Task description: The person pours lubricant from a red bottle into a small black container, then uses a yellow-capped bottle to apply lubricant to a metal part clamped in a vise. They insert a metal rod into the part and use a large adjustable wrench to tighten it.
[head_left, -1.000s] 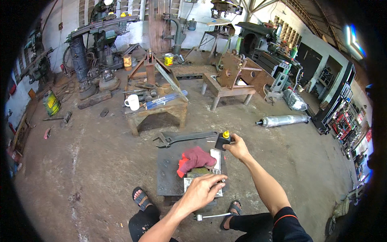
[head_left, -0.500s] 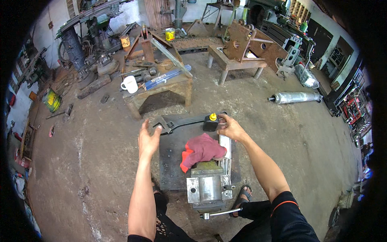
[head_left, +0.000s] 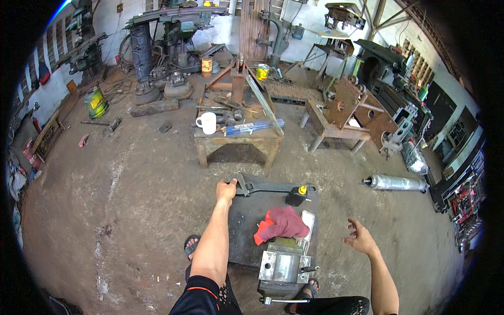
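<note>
A large dark adjustable wrench (head_left: 273, 187) lies along the far edge of the dark metal bench plate (head_left: 242, 226). My left hand (head_left: 226, 191) is closed on its jaw end, at the far left corner. My right hand (head_left: 361, 237) is off to the right of the bench, over the floor, holding nothing, its fingers apart. A small black bottle with a yellow cap (head_left: 296, 196) stands by the wrench's handle end. Nearer, a maroon and red cloth (head_left: 283, 223) is bunched up behind the steel vise (head_left: 286, 266). The vise handle (head_left: 283, 301) points right at the near end.
Ahead stands a low metal table (head_left: 239, 140) with a white mug (head_left: 208, 123), a blue long box (head_left: 252, 127) and metal parts. A rusty fabricated frame (head_left: 362, 107) rests on another table. A silver cylinder (head_left: 396, 182) lies on the floor at right. Machines line the back.
My right hand has left the wrench's handle end and moved right, toward me. My left hand has closed on the jaw end. The view has tilted up and swung left.
</note>
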Motion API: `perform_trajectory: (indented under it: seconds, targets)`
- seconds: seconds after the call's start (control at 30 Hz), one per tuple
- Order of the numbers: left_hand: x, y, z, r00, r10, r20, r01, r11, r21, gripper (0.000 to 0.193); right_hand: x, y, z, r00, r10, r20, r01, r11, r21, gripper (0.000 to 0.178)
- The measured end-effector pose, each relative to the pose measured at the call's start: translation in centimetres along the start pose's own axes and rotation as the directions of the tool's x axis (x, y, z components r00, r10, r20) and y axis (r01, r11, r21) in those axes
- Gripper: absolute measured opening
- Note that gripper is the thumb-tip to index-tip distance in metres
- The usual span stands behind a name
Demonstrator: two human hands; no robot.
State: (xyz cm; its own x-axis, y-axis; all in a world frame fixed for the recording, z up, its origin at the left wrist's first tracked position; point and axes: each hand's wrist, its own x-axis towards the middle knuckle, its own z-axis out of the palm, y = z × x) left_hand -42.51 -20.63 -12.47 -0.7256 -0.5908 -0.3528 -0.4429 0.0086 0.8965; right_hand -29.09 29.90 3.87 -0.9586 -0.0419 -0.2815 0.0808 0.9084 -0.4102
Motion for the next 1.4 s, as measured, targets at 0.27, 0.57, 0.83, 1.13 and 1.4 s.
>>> perform_trajectory:
  seconds: [0.27, 0.57, 0.83, 1.13, 1.4]
  targets:
    - [-1.6, 5.7, 1.7, 0.928, 0.365, 0.070, -0.261, 0.775, -0.576, 0.030, -0.1, -3.5, -1.6, 0.996, -0.077, -0.033, 0.075, 0.995, -0.061, 0.089]
    - [-7.2, 8.0, 2.3, 0.884, 0.449, -0.132, -0.392, 0.556, -0.733, 0.023, 11.3, -19.6, -2.1, 0.812, -0.578, -0.078, 0.543, 0.798, -0.260, 0.090]
    - [-8.5, 9.7, 0.2, 0.894, 0.428, -0.135, -0.397, 0.612, -0.684, 0.027, 18.9, -29.1, 5.9, 0.689, -0.685, 0.238, 0.709, 0.568, -0.418, 0.084]
    - [-13.1, 16.2, -7.3, 0.700, 0.712, 0.054, -0.407, 0.460, -0.789, 0.047, 14.5, -32.9, -6.0, 0.513, -0.843, 0.162, 0.844, 0.462, -0.272, 0.052]
    - [-27.3, 14.7, -9.0, 0.136, 0.676, 0.725, -0.644, 0.616, -0.454, 0.041, -9.6, -16.9, -13.5, 0.975, -0.214, 0.060, 0.198, 0.959, 0.204, 0.040]
